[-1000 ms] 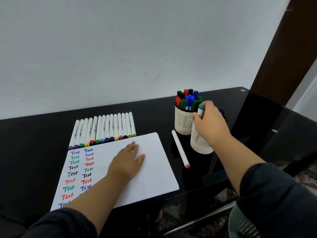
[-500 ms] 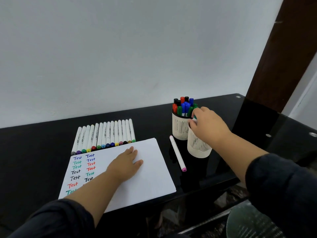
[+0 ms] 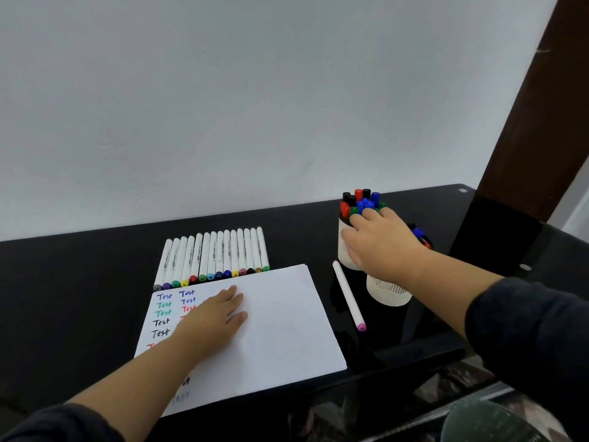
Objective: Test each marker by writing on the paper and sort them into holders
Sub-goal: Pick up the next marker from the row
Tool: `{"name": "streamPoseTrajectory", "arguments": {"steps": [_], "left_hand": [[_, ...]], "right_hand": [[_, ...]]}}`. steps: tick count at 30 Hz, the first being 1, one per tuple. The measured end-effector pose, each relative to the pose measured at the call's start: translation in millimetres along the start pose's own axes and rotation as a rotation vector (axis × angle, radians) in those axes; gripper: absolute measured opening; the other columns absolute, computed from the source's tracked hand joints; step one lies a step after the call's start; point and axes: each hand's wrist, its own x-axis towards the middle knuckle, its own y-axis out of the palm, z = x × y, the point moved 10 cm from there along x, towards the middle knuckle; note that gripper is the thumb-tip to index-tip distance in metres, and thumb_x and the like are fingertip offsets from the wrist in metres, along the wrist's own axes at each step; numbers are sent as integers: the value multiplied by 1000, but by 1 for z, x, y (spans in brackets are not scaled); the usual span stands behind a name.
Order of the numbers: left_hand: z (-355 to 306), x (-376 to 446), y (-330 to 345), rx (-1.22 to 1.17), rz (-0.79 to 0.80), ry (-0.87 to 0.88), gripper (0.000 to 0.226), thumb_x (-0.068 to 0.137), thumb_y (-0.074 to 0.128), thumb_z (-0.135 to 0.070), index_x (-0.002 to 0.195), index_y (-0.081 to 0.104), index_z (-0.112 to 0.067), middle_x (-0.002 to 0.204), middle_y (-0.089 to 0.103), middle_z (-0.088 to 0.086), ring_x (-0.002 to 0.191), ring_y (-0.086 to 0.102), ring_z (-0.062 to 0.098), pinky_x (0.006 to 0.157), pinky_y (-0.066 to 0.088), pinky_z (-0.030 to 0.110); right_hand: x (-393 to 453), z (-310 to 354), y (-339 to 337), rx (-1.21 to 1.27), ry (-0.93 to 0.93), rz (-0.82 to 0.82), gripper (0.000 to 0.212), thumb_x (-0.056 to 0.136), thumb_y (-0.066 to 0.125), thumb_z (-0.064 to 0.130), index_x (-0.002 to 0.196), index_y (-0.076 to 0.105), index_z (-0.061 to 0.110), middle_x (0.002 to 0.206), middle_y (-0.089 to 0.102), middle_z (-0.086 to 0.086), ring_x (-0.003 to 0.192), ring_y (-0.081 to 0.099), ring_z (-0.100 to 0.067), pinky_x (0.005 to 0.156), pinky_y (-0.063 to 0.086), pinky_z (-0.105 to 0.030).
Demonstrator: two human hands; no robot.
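Two white ribbed holders [image 3: 387,293] stand at the table's [image 3: 79,282] right; the far one brims with coloured-capped markers [image 3: 361,202]. The right hand [image 3: 379,247] reaches over them, fingers loosely spread, holding nothing visible. The left hand [image 3: 213,317] lies flat on the paper [image 3: 287,327], a pink-tipped marker [image 3: 349,296] lying between paper and holders.

Glossy black table [image 3: 79,282], matt white paper [image 3: 287,314], smooth plastic markers [image 3: 213,253], ribbed white holders [image 3: 387,293].

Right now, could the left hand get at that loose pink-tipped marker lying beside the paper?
Probably yes. The left hand lies flat on the paper, and the pink-tipped marker lies just past the paper's right edge with nothing between them.
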Motion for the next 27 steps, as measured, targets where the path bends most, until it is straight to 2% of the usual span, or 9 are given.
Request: {"name": "streamPoseTrajectory", "arguments": {"steps": [6, 11, 12, 13, 15, 17, 20, 23, 27], "left_hand": [[12, -8, -4, -103, -136, 20, 52, 99, 33, -43, 148, 23, -30, 155, 8, -19, 143, 8, 3, 114, 9, 26], [11, -10, -8, -101, -194, 44, 52, 98, 31, -46, 148, 23, -33, 154, 7, -21, 142, 9, 1, 113, 7, 23], [11, -10, -8, -99, -197, 45, 52, 98, 31, -46, 148, 22, -33, 154, 7, -22, 142, 9, 1, 113, 6, 22], [10, -10, -10, -98, -203, 46, 52, 98, 30, -46, 148, 22, -33, 154, 6, -22, 142, 9, 1, 112, 6, 21], [10, -11, -11, -99, -221, 51, 52, 98, 31, -46, 148, 23, -33, 154, 7, -21, 141, 10, 0, 111, 6, 19], [11, -11, -12, -120, -238, 57, 52, 97, 33, -46, 147, 25, -34, 154, 9, -21, 141, 11, 0, 110, 7, 17], [14, -9, -12, -139, -253, 63, 52, 96, 36, -46, 146, 26, -35, 153, 10, -23, 141, 10, -2, 106, 3, 12], [13, -8, -13, -150, -266, 78, 52, 96, 38, -46, 146, 27, -35, 153, 11, -23, 140, 10, -4, 104, -1, 9], [15, -7, -12, -152, -265, 83, 52, 96, 37, -47, 146, 25, -37, 152, 9, -25, 140, 9, -4, 106, 1, 11]], "right_hand": [[24, 36, 17, 83, -99, -57, 15, 68, 75, 21, 76, 67, 11, 65, 58, -5, 58, 54, -25, 52, 41, -31], [45, 66, 42, 180, -148, -16, 23, 57, 85, 23, 67, 65, 16, 59, 56, -2, 53, 54, -22, 49, 42, -30], [49, 72, 49, 188, -158, 20, 23, 61, 84, 25, 74, 67, 16, 64, 59, -3, 57, 56, -21, 52, 43, -30], [53, 77, 56, 196, -170, 49, 22, 73, 77, 28, 89, 68, 16, 76, 63, -3, 67, 58, -21, 58, 43, -32], [61, 88, 73, 190, -195, 106, 30, 94, 53, 29, 122, 52, 18, 104, 60, -4, 92, 55, -21, 74, 39, -32], [69, 97, 83, 211, -202, 134, 41, 96, 50, 24, 135, 37, 21, 116, 54, -3, 102, 50, -21, 79, 35, -30], [83, 110, 102, 202, -208, 214, 58, 91, 54, 14, 142, 28, 22, 125, 49, -5, 109, 46, -21, 82, 36, -29], [93, 121, 115, 176, -245, 263, 57, 91, 52, 13, 143, 29, 23, 129, 46, -4, 112, 45, -22, 82, 37, -30], [99, 132, 125, 159, -286, 292, 52, 91, 53, 13, 138, 34, 23, 126, 47, -3, 110, 45, -21, 79, 35, -30]]}}
